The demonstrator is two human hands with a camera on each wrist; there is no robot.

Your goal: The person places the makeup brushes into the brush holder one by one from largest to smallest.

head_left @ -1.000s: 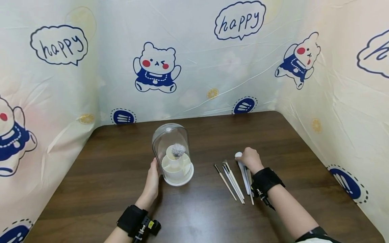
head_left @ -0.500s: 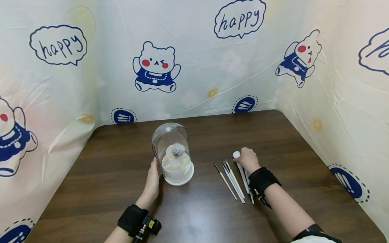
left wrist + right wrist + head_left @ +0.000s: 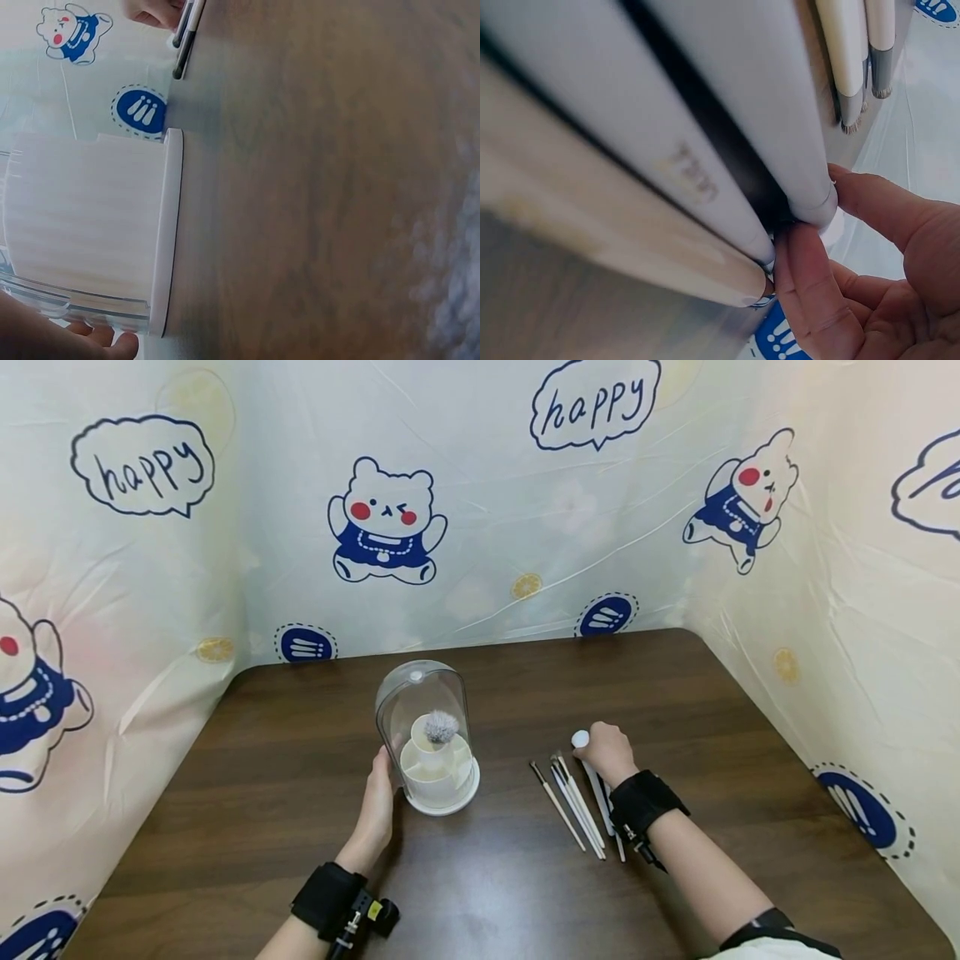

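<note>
My left hand [image 3: 377, 806] rests against the left side of a round white brush holder [image 3: 442, 802] with a clear domed cover [image 3: 420, 693]. In the left wrist view its fingers [image 3: 124, 345] lie along the clear wall. A fluffy grey brush head [image 3: 441, 727] shows inside the dome. My right hand [image 3: 611, 753] pinches a white-handled makeup brush [image 3: 742, 82] near its head, between thumb and fingers. The brush's white head [image 3: 581, 739] shows beside the hand. Close by, another white-handled brush [image 3: 622, 135] and a cream-handled brush [image 3: 630, 232] lie partly hidden under the hand and wrist.
Left of my right hand, several slim makeup brushes [image 3: 577, 810] lie side by side, with one separate brush [image 3: 557, 806] at their left. The dark wooden table [image 3: 247, 827] ends at a patterned curtain [image 3: 480, 510] behind and at both sides.
My right hand has shifted slightly left at the white-handled brush, and more of its white head shows than half a second ago. The left hand stays against the holder.
</note>
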